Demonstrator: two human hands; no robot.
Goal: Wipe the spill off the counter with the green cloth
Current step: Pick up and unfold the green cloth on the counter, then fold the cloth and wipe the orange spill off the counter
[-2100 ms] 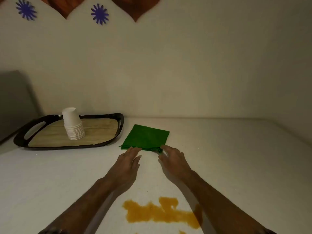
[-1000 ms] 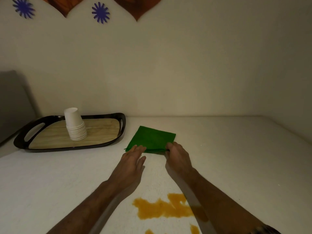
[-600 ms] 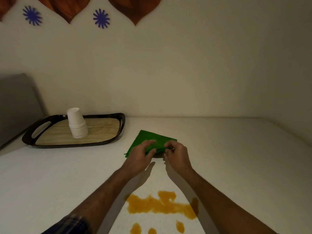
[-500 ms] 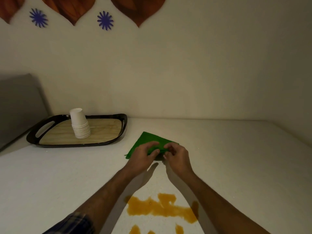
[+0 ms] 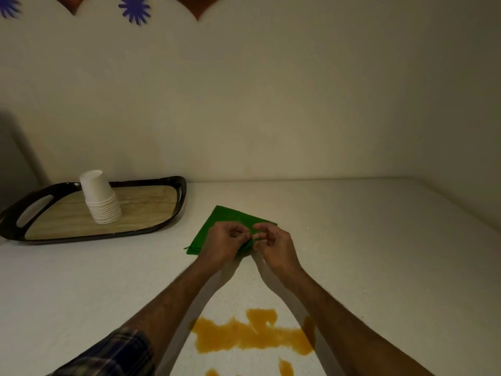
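While one spill (image 5: 253, 335) lies near, two hands (image 5: 250, 241) seemingly pinch one green cloth (image 5: 217, 226).

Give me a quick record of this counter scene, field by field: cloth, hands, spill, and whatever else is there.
cloth: green cloth, folded, on the counter
left hand: pinching the cloth's near edge
right hand: pinching the same edge
spill: orange-brown puddle, nearer than the cloth, unwiped
tray: left of cloth, holds stack of white cups
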